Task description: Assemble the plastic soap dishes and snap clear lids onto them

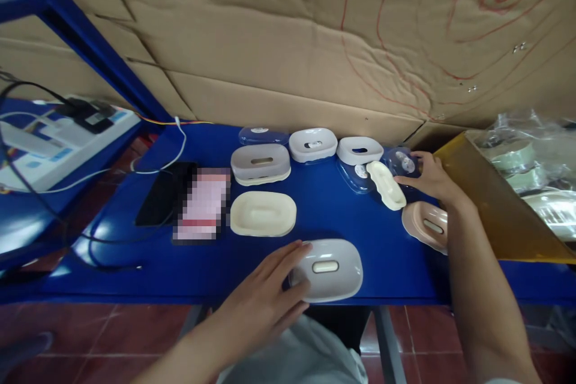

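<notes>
My left hand (pixel 272 288) grips the left end of a pale grey soap dish (pixel 344 282) at the table's front edge, fingers and thumb over its rim. At the back right, my right hand (pixel 429 177) has its fingers apart over a clear plastic lid (pixel 396 159) with a round sticker. Its thumb is close to a wavy cream tray (pixel 387 186); whether they touch I cannot tell. Another cream tray (pixel 263 213) lies left of centre. Beside my right forearm is a pinkish soap dish (pixel 416 222), partly hidden by the arm.
Along the back stand a grey dish on a cream tray (pixel 261 162), two pale dishes (pixel 314 150) and more clear lids (pixel 263 135). A blurred-out phone (pixel 202 204) and cables are left, near a power strip (pixel 58 150). At right, a carton (pixel 508 216) holds wrapped green items.
</notes>
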`<state>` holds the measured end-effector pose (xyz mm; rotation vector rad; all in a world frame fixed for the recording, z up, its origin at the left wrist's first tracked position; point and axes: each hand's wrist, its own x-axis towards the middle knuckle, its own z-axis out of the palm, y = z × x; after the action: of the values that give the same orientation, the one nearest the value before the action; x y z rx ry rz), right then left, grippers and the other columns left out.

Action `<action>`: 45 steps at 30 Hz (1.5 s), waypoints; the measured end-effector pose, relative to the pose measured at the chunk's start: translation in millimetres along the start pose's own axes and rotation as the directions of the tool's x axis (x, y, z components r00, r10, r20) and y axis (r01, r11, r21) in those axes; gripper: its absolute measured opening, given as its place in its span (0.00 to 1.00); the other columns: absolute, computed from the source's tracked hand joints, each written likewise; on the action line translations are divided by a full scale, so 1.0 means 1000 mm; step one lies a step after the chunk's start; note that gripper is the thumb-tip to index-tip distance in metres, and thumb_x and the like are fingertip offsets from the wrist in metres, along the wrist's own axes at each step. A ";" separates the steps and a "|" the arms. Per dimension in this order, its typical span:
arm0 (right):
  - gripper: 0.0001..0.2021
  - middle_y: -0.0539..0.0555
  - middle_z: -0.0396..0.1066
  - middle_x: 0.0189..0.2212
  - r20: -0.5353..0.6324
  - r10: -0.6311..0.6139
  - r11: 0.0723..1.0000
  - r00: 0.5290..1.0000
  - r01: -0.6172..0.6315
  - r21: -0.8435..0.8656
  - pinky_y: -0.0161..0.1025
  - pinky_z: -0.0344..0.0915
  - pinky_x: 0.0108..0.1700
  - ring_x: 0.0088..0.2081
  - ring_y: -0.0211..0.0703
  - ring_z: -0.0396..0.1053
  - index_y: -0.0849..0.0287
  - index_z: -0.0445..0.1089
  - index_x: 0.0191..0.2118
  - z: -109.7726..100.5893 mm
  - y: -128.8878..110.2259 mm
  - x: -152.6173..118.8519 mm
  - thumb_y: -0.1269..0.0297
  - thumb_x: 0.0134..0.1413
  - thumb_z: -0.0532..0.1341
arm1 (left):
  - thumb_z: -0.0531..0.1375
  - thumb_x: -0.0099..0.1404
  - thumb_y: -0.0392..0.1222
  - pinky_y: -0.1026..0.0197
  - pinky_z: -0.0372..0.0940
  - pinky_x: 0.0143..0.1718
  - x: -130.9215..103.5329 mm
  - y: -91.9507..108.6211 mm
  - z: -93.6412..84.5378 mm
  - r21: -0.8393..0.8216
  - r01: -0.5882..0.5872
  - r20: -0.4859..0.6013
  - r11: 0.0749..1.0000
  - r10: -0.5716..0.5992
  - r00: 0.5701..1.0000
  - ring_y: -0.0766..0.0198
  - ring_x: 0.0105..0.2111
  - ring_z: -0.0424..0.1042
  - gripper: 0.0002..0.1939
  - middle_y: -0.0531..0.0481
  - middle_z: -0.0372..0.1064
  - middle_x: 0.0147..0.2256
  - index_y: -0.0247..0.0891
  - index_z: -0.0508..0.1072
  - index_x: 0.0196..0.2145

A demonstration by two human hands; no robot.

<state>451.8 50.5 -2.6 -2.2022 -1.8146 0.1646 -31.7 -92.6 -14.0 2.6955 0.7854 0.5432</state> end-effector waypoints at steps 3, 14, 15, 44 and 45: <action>0.41 0.73 0.60 0.62 -0.094 -0.020 0.997 0.995 0.027 0.070 0.52 0.66 0.62 0.61 0.60 0.66 0.68 0.62 0.66 -0.007 -0.013 -0.005 0.51 0.54 0.75 | 0.60 0.76 0.34 0.39 0.72 0.65 -0.003 -0.001 0.004 -0.046 0.057 -0.069 0.997 -0.060 0.996 0.42 0.70 0.62 0.10 0.35 0.56 0.71 0.39 0.73 0.53; 0.36 0.62 0.58 0.72 0.197 -0.653 0.745 0.731 0.574 0.340 0.57 0.69 0.68 0.71 0.59 0.62 0.51 0.56 0.71 -0.003 -0.146 -0.170 0.59 0.61 0.69 | 0.61 0.77 0.40 0.38 0.71 0.65 -0.001 -0.011 0.022 -0.286 0.217 -0.089 0.933 -0.251 0.964 0.46 0.70 0.65 0.34 0.35 0.60 0.70 0.45 0.52 0.74; 0.35 0.62 0.57 0.73 0.231 -0.655 0.749 0.719 0.581 0.317 0.57 0.69 0.68 0.71 0.59 0.61 0.51 0.56 0.71 0.001 -0.152 -0.178 0.60 0.62 0.68 | 0.61 0.77 0.41 0.38 0.70 0.65 -0.001 -0.011 0.023 -0.301 0.216 -0.089 0.929 -0.253 0.963 0.46 0.70 0.65 0.35 0.35 0.60 0.70 0.45 0.51 0.75; 0.40 0.63 0.48 0.77 0.156 -0.729 0.684 0.666 0.708 0.177 0.67 0.68 0.65 0.73 0.69 0.56 0.51 0.48 0.79 0.033 -0.159 -0.199 0.53 0.70 0.65 | 0.66 0.74 0.40 0.36 0.68 0.68 -0.006 -0.008 0.023 -0.504 0.390 0.039 0.770 -0.431 0.901 0.45 0.71 0.64 0.45 0.41 0.59 0.72 0.57 0.45 0.76; 0.41 0.63 0.47 0.78 0.158 -0.732 0.681 0.663 0.716 0.152 0.68 0.68 0.65 0.72 0.70 0.56 0.51 0.47 0.80 0.032 -0.159 -0.200 0.53 0.69 0.65 | 0.66 0.74 0.40 0.37 0.68 0.68 -0.006 -0.009 0.023 -0.500 0.390 0.042 0.773 -0.428 0.903 0.45 0.71 0.64 0.45 0.41 0.59 0.72 0.56 0.45 0.77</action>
<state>252.4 -112.4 -5.9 -1.2710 -2.6019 0.2891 -30.2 -92.5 -39.7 1.9599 1.0492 0.6335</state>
